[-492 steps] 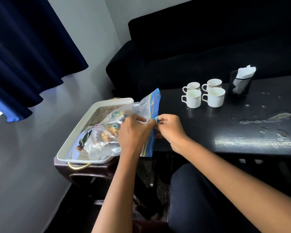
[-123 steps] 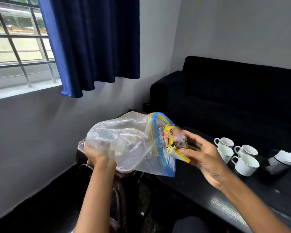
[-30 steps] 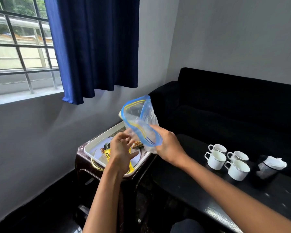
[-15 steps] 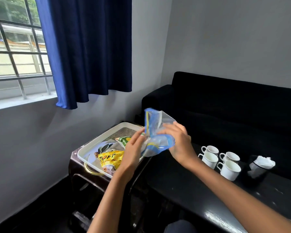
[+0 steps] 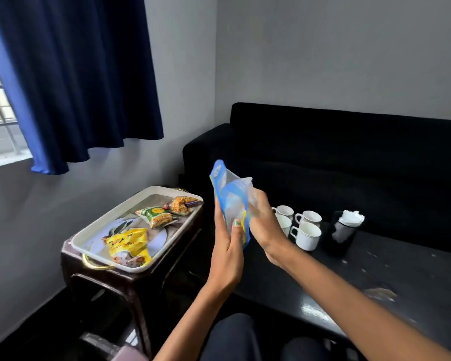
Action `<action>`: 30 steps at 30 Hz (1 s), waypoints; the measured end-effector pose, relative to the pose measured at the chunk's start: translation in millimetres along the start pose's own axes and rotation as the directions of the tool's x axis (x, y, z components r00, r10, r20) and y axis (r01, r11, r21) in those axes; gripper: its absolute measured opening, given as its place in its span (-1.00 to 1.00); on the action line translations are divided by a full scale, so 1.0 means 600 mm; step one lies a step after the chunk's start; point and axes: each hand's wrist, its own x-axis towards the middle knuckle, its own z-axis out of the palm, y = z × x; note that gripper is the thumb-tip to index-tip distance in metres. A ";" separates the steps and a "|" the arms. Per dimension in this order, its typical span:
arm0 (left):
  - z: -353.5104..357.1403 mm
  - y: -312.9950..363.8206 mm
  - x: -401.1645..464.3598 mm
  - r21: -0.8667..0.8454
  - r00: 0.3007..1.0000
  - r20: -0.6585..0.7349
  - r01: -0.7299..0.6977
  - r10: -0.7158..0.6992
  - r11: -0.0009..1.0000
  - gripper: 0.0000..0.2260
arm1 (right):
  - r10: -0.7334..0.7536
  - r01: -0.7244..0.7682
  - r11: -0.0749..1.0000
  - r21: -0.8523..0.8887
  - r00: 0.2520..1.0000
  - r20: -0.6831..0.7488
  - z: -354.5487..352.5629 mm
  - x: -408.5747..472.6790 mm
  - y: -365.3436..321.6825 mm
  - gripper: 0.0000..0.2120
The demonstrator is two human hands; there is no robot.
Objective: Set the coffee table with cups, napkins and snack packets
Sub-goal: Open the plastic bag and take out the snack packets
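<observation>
- Three snack packets lie in the tray (image 5: 89, 237): a yellow packet (image 5: 128, 246) at the near end, a green packet (image 5: 156, 217) in the middle, and an orange packet (image 5: 180, 204) at the far end, its tip reaching over the tray's far rim.
- The tray sits on a small dark side table (image 5: 130, 285) to the left of the counter (image 5: 375, 282); one gold handle shows at the tray's near end.
- One clear zip bag (image 5: 231, 201) with a blue strip is held up in the air between the tray and the cups, crumpled and apparently empty.
- The left hand (image 5: 227, 254) holds the bag's lower edge with the thumb pressed on the plastic; the right hand (image 5: 264, 225) has its fingers curled into the bag from the other side.
- Four white cups (image 5: 307, 235) stand grouped two by two on the counter's far left part, handles turned left.
- One black mesh holder (image 5: 345, 235) with white napkins (image 5: 352, 219) stands just right of the cups, apart from them.
- The counter's near and right stretches are bare but for pale smears; its left edge lies near the side table with a narrow gap.
- A black sofa (image 5: 349, 157) runs behind the counter's far edge.
</observation>
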 end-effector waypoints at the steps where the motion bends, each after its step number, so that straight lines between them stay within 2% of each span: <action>1: 0.016 0.000 -0.007 0.009 1.000 -0.008 0.009 -0.009 1.000 -0.49 | 0.004 -0.004 1.000 0.004 0.999 0.039 -0.017 -0.012 0.003 -0.70; 4: 0.072 -0.001 -0.028 -0.003 1.000 0.013 0.020 -0.020 1.000 -0.46 | 0.031 -0.030 1.000 -0.005 0.989 0.145 -0.076 -0.045 0.010 -0.68; 7: 0.133 0.002 -0.049 0.001 0.997 0.071 0.005 -0.006 1.000 -0.45 | 0.057 -0.054 0.998 -0.025 0.986 0.155 -0.144 -0.073 0.016 -0.73; 8: 0.157 0.005 -0.058 0.011 0.995 0.101 0.001 -0.002 1.000 -0.46 | 0.075 -0.071 0.997 -0.034 0.987 0.145 -0.170 -0.083 0.021 -0.68; 10: 0.204 0.011 -0.081 0.045 0.986 0.167 -0.004 -0.004 0.999 -0.51 | 0.121 -0.115 0.992 -0.058 0.987 0.109 -0.217 -0.102 0.030 -0.48; 12: 0.259 0.017 -0.114 0.101 0.968 0.248 0.008 -0.033 0.995 -0.54 | 0.146 -0.141 0.984 -0.112 0.989 0.035 -0.269 -0.132 0.041 -0.39; 18: 0.400 0.019 -0.221 0.180 0.871 0.483 -0.002 -0.087 0.984 -0.47 | 0.172 -0.208 0.957 -0.200 0.968 -0.184 -0.412 -0.241 0.090 -0.44; 21: 0.464 0.007 -0.275 0.174 0.791 0.607 -0.035 -0.079 0.984 -0.58 | 0.201 -0.271 0.939 -0.211 0.932 -0.302 -0.482 -0.310 0.122 -0.46; 26: 0.550 -0.029 -0.369 0.135 0.604 0.796 -0.135 -0.026 0.982 -0.59 | 0.235 -0.358 0.917 -0.175 0.841 -0.487 -0.574 -0.442 0.195 -0.50; 30: 0.592 -0.067 -0.430 0.129 0.433 0.901 -0.273 0.002 0.953 -0.42 | 0.263 -0.401 0.912 -0.090 0.738 -0.621 -0.605 -0.535 0.266 -0.54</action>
